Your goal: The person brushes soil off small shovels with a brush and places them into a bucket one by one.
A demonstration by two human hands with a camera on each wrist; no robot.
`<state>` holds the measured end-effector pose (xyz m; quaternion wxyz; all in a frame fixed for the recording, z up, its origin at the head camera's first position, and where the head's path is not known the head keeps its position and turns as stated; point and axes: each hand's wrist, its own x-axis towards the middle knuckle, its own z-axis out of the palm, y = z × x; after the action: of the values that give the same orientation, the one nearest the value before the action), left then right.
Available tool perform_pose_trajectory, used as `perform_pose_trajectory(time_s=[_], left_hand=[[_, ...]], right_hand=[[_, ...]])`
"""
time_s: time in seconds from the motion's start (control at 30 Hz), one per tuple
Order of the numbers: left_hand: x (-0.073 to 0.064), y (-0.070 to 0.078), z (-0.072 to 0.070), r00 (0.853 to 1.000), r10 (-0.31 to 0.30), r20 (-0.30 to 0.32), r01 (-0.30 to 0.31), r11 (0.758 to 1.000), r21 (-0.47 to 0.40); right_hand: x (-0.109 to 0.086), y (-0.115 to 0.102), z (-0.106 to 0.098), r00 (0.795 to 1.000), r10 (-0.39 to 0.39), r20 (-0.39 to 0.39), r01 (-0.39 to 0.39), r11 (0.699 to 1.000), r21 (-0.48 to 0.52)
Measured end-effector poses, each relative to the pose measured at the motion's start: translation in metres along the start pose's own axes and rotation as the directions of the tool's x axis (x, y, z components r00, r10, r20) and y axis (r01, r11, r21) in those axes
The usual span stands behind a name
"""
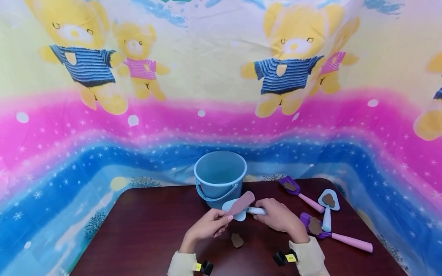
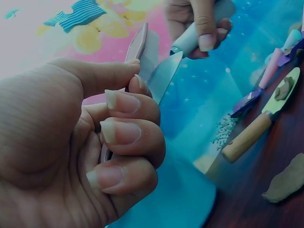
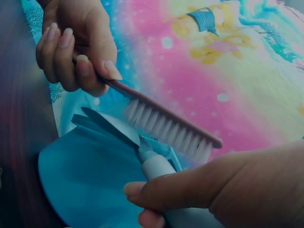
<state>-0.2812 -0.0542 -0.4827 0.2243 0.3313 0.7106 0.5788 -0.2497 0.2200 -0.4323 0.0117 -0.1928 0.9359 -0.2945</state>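
Note:
My left hand [image 1: 207, 227] grips the handle of a pink brush [image 1: 243, 203]; its white bristles [image 3: 166, 128] face down in the right wrist view. In my right hand [image 1: 279, 216] is the pale handle of a light blue toy shovel [image 1: 240, 216]. The brush lies across and just above the shovel's blade; whether the bristles touch it I cannot tell. Both are held in front of a blue bucket [image 1: 215, 193] with its handle hanging down at the front. A flat brown clod [image 1: 237, 240] lies on the table just below the hands.
At the table's right lie two purple shovels with pink handles [image 1: 311, 202] [image 1: 352, 242] and a light blue shovel [image 1: 327, 221], each bearing a brown clod. A wooden-handled trowel [image 2: 247, 137] shows in the left wrist view. A bear-printed cloth [image 1: 207, 76] hangs behind the dark table [image 1: 145, 230].

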Motion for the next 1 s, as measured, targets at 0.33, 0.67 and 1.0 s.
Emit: perform_pose_trajectory(time_s=[0.33,0.67,1.0], left_hand=[[0.002,-0.001,0.003,0.999,-0.037,-0.027,0.039,0.996,0.080],[-0.003,0.001,-0.004,0.997,-0.058,-0.050,0.065,0.989,0.134],[-0.010,-0.002,-0.016,0.993,-0.094,-0.064,0.102,0.985,0.140]], right_hand=[[-0.002,-0.002,-0.007,0.999,0.014,-0.044,-0.015,0.999,-0.035],[-0.003,0.003,-0.012,0.999,0.000,-0.046,-0.002,0.999,-0.044],[-0.006,0.008,-0.016,0.999,-0.024,-0.046,0.022,0.999,-0.028]])
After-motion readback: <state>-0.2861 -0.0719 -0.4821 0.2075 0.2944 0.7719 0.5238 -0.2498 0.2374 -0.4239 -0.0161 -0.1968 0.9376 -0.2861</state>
